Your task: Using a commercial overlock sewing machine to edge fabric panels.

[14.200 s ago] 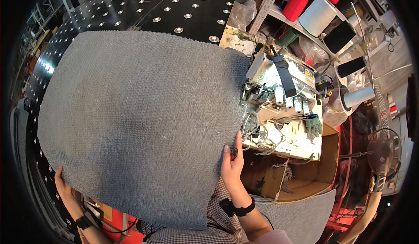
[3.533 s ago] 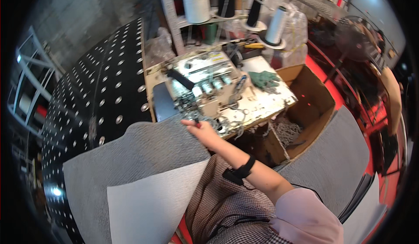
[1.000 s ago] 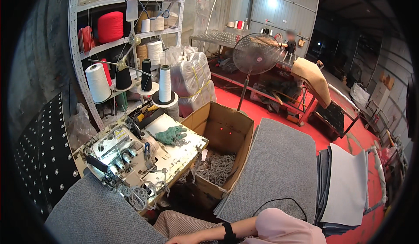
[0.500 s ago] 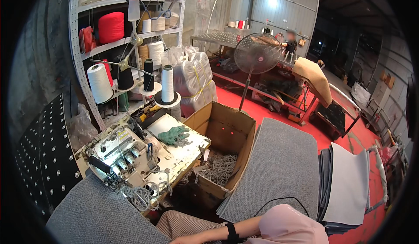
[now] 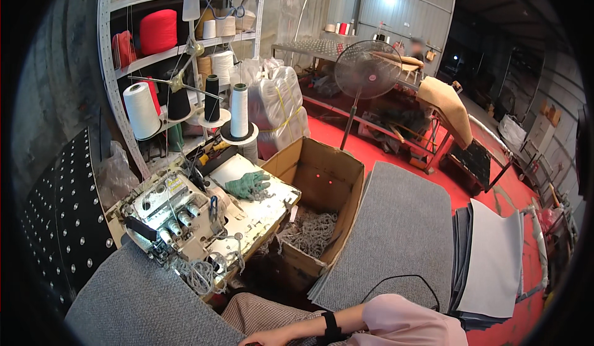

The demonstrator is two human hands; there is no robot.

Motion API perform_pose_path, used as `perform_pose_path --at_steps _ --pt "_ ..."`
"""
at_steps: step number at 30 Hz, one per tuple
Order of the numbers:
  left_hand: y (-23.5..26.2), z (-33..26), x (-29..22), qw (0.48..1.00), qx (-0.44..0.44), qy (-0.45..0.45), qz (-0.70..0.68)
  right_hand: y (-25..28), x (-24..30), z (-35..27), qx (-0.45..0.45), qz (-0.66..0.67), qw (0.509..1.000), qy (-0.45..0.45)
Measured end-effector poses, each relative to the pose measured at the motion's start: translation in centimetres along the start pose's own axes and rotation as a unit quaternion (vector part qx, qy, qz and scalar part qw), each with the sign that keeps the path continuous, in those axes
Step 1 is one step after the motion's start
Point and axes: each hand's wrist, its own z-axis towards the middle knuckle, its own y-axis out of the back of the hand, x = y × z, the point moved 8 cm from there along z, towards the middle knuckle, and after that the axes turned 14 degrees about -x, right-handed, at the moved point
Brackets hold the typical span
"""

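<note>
My right arm comes in at the lower edge, with a black band at the wrist. The back of my right hand shows at the bottom rim, close to a grey carpet piece; its fingers are cut off by the picture's edge. My left hand is out of view. The carpet piece lies in front of an overlock sewing machine, whose lamp is lit. Tangled grey thread hangs at the machine's front edge. A green work glove rests on the white machine table.
Right of the machine stands a cardboard box holding thread scraps. Beyond it are a large grey carpet piece and a stack of mats. Thread cones, a shelf and a standing fan are behind. A person is far back.
My right hand has come slightly further into view at the bottom edge. The whole view has shifted a little. The glove, machine and carpet pieces stay where they were.
</note>
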Motion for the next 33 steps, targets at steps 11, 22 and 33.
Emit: perform_pose_path --at_steps 11,22,33 --pt "0.4 1.0 -0.4 0.997 0.005 -0.036 0.062 -0.2 -0.3 0.3 0.010 -0.005 1.000 0.015" --pt "0.4 1.9 -0.5 0.990 0.011 -0.069 0.125 0.4 -1.3 0.5 -0.003 0.013 1.000 0.026" --pt "0.2 3.0 -0.2 0.976 0.033 -0.097 0.194 0.1 -1.6 0.5 0.009 0.022 1.000 -0.004"
